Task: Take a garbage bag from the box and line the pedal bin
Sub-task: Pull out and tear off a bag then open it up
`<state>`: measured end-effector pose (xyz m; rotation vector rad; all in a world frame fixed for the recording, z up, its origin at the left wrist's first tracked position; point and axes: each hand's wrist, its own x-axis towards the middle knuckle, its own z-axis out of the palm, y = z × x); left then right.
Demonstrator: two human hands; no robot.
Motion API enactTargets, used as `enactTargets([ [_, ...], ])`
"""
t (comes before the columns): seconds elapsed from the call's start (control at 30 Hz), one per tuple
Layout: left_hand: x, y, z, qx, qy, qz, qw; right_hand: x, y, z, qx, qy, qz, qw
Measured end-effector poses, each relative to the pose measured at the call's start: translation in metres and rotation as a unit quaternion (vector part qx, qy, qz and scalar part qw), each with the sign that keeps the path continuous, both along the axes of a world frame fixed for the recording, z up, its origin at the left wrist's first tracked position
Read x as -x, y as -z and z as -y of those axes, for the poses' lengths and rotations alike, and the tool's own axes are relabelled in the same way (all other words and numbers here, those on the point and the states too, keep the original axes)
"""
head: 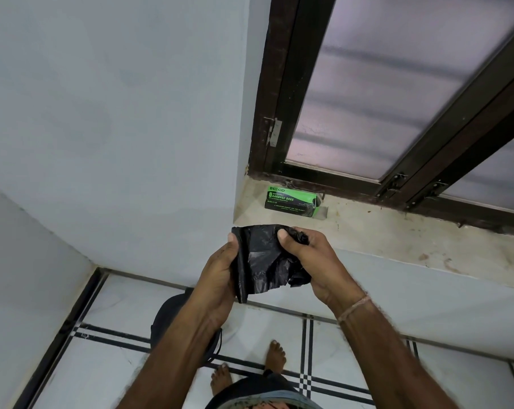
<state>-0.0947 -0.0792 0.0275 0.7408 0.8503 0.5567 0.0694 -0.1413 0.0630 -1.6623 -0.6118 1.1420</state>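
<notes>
A crumpled black garbage bag (263, 262) hangs between both hands in front of the window sill. My left hand (217, 278) grips its folded left edge, thumb on top. My right hand (314, 261) pinches the bag's upper right part. The green and black garbage bag box (291, 201) lies on the sill near the wall corner, just beyond the hands. The dark pedal bin (170, 317) stands on the floor below, mostly hidden behind my left forearm.
A stone window sill (397, 231) runs to the right under a dark-framed frosted window (382, 93). A white wall fills the left. The floor is white tile with black stripes (108, 335). My bare feet stand close to the bin.
</notes>
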Motion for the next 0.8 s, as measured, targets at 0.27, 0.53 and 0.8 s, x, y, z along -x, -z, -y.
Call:
enactTargets([
  [0.27, -0.002, 0.001, 0.001, 0.012, 0.038, -0.005, 0.999, -0.003, -0.003, 0.003, 0.012, -0.002, -0.011, 1.0],
  [0.53, -0.006, 0.003, 0.007, -0.119, -0.037, -0.07, 0.99, -0.007, 0.0, 0.005, 0.034, -0.019, 0.014, 0.999],
  [0.8, -0.016, 0.005, 0.005, -0.022, -0.023, -0.094, 0.995, -0.006, 0.006, 0.004, 0.05, -0.033, 0.033, 0.998],
])
